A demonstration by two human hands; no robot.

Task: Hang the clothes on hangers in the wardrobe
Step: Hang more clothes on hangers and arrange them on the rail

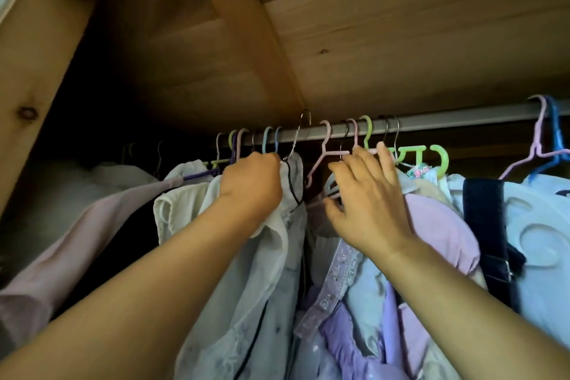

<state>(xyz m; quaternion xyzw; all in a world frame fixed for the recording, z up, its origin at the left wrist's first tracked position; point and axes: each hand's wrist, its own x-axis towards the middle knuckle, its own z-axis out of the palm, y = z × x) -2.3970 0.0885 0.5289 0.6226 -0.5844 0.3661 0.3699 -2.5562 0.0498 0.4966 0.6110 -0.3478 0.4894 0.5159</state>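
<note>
My left hand [252,179] grips the neck of a white sheer blouse [271,259] on a metal wire hanger [300,129]. The hanger's hook stands tilted just above the grey wardrobe rail [431,120]. My right hand [365,197] lies with spread fingers against the hung clothes to the right, touching a pink plastic hanger [324,151] and a lilac garment [431,225]. A narrow dark gap shows between the two hands, below the rail.
Several coloured hangers crowd the rail on both sides. A pale pink garment [77,241] hangs at the left; a white top with dark navy straps [484,225] hangs at the right. A wooden shelf [370,40] sits close above the rail. The wardrobe's side panel [27,86] bounds the left.
</note>
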